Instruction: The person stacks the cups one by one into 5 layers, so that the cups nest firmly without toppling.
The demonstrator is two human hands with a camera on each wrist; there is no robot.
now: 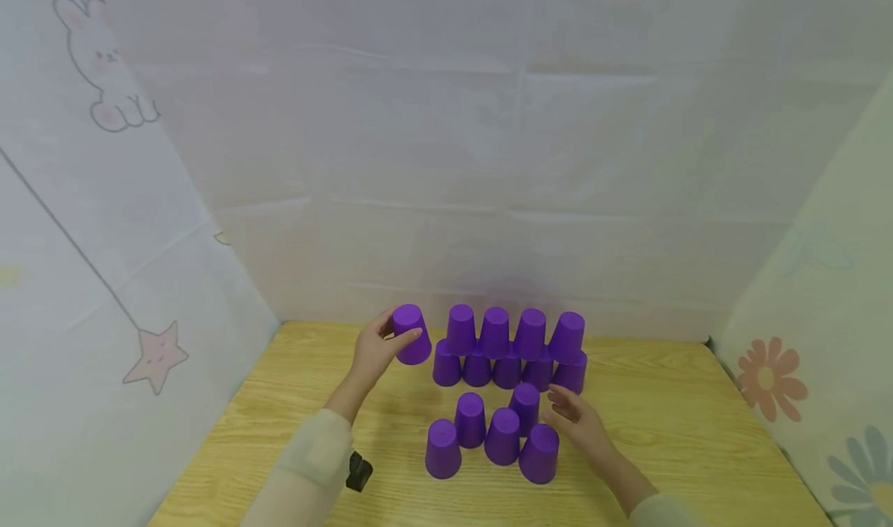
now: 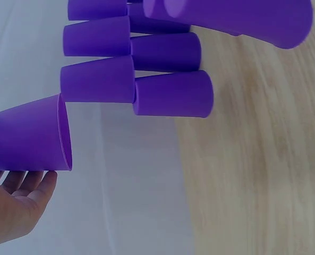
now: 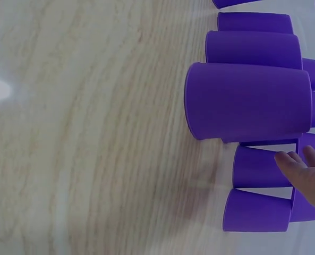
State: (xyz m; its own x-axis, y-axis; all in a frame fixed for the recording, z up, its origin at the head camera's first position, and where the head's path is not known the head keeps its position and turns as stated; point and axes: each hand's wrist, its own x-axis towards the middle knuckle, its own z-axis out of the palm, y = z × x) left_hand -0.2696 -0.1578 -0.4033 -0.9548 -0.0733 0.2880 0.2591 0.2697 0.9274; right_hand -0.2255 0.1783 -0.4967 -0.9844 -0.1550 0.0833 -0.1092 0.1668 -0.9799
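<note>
My left hand [image 1: 373, 353] grips a purple cup [image 1: 410, 335] upside down, thumb on the near side and fingers round the far side. This cup is held up just left of a two-tier wall of upside-down purple cups. In that wall, an upper row [image 1: 496, 332] of several cups straddles the gaps of a lower row [image 1: 446, 364]. The left wrist view shows the gripped cup [image 2: 27, 135] with its rim facing the tiers. My right hand [image 1: 580, 426] holds nothing, its fingers loosely bent beside a purple cup [image 1: 525, 409] in the front group.
Several upside-down purple cups stand loose in front of the wall, among them a cup [image 1: 443, 449] at the left and another [image 1: 539, 454] at the right. A small black object [image 1: 359, 472] shows beside the left sleeve. Pale cloth [image 1: 418, 163] hangs behind the wooden table [image 1: 663, 403].
</note>
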